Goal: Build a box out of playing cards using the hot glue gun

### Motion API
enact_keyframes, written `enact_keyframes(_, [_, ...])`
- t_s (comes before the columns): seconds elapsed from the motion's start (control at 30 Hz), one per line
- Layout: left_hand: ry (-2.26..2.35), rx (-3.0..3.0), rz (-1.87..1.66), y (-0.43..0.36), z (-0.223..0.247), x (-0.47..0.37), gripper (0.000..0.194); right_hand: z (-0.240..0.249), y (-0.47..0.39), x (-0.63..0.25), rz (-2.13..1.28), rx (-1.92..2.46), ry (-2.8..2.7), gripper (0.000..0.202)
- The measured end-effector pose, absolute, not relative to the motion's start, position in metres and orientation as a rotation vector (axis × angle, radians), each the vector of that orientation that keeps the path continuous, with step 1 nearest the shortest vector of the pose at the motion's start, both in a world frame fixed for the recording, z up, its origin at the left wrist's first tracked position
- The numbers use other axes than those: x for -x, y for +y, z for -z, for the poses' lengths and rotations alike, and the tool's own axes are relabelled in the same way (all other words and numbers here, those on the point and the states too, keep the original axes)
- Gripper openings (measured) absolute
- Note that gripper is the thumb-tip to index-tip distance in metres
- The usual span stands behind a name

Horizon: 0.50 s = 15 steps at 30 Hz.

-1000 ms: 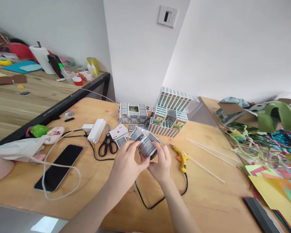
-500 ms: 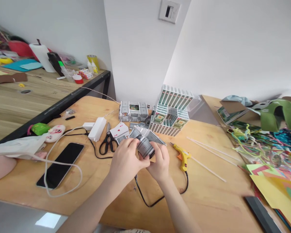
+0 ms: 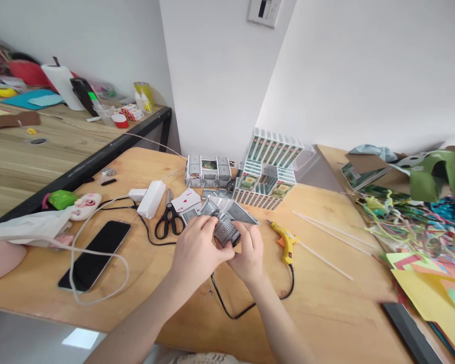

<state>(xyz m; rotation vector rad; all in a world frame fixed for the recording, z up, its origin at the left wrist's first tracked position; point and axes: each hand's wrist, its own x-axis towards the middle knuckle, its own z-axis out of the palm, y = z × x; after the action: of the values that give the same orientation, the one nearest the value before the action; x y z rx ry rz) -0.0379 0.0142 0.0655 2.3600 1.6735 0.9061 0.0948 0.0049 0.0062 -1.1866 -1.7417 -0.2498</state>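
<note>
Grey patterned card piece (image 3: 224, 230) over the table (image 3: 326, 313): left hand (image 3: 197, 246) and right hand (image 3: 247, 253) both pinch it, fingers closed. Folding or pressing step, by my reckoning; next move probably calls for even, steady pressure.

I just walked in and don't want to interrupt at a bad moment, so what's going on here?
A person is working at a wooden table. The left hand and right hand together hold a piece made of grey patterned cards, partly hidden by the hands. A yellow glue gun lies untouched to their right; black scissors and loose playing cards lie to their left. Farther back are stacked green-and-white boxes.
</note>
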Motion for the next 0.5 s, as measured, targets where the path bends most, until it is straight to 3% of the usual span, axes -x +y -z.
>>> enact_keyframes(0.5, [1.719, -2.351, -0.878, 0.0148, -0.0595, 0.0339, 0.023, 0.0023, 0.003, -0.0853, 0.131, 1.158, -1.681, 0.044])
